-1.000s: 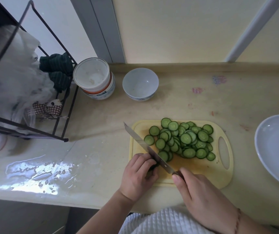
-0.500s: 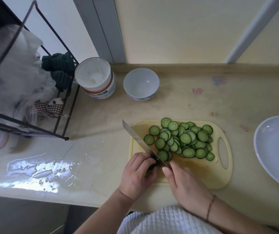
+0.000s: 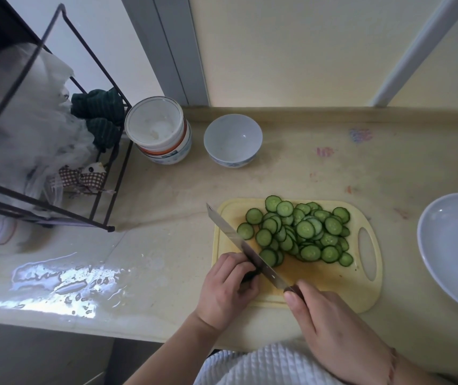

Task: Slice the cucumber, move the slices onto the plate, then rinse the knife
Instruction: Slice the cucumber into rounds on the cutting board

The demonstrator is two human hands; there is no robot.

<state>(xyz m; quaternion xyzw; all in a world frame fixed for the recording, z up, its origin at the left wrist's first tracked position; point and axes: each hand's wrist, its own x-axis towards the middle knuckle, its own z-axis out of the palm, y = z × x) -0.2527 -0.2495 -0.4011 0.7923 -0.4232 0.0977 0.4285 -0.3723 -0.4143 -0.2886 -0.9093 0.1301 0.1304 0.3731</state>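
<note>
Head view shows my right hand [image 3: 336,332] gripping the handle of the knife [image 3: 246,250], blade slanting up-left across the cutting board [image 3: 330,284]. Just left of the blade, my left hand [image 3: 226,287] curls over the last cucumber stub [image 3: 250,276], its long axis mostly hidden. Right of the blade lie the slices [image 3: 302,232]; the plate [image 3: 455,245] waits farther right on the counter [image 3: 166,207], nearer my right hand.

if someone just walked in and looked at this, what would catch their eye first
Probably the heap of green cucumber slices on the yellow cutting board in the middle of the counter. Next, the knife slanting across the board's left side, its handle in the right hand, while the left hand holds the last dark cucumber end against the blade. The empty white plate waits at the right edge.
</note>
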